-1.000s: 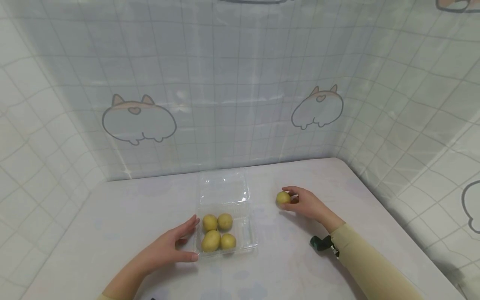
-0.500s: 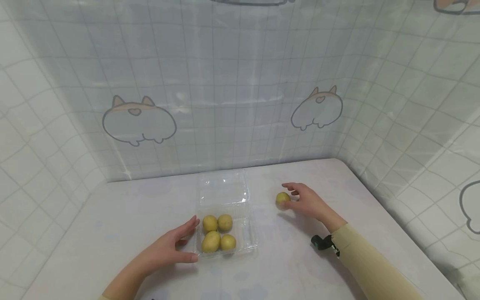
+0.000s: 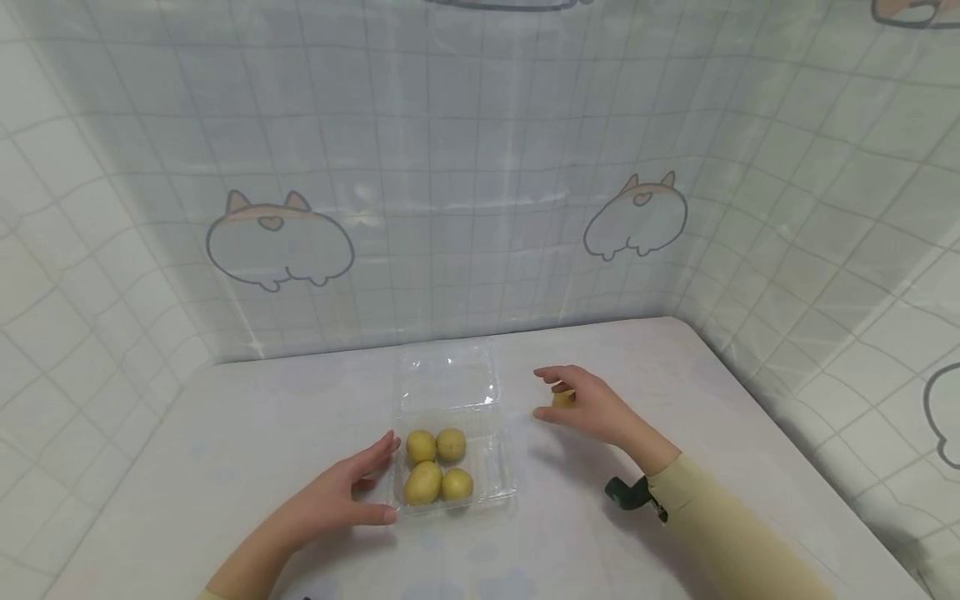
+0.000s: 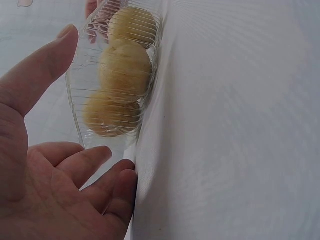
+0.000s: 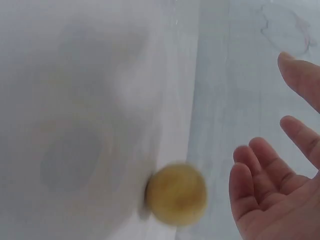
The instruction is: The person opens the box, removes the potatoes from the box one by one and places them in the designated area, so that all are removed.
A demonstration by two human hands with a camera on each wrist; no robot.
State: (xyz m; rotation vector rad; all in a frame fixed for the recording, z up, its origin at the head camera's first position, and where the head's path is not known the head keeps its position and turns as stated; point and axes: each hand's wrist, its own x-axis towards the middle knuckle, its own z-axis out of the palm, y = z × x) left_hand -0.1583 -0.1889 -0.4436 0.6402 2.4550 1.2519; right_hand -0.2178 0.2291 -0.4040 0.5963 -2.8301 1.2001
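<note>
On the table sits a clear plastic clamshell box [image 3: 492, 458], its lid [image 3: 450, 379] folded back. Several small, round, yellow potato-like pieces [image 3: 423, 482] fill its left half. My left hand [image 3: 337, 496] is at the box's left side, thumb and fingers spread along the wall. In the left wrist view the ribbed wall [image 4: 75, 107] shows between thumb and fingers. My right hand [image 3: 592, 408] hovers over a lone yellow piece [image 3: 562, 401] and partly hides it. In the right wrist view this piece [image 5: 176, 194] lies on the table, apart from the loosely bent fingers [image 5: 243, 187].
The table [image 3: 300, 400] has a pale cloth and ends at a gridded curtain [image 3: 465, 208] at the back and sides. A dark green device [image 3: 628, 492] is strapped to the right wrist, below the sleeve [image 3: 727, 525].
My right hand had its fingers around the lone yellow piece, then opened off it and moved slightly left over it. The left hand and the box have stayed in place.
</note>
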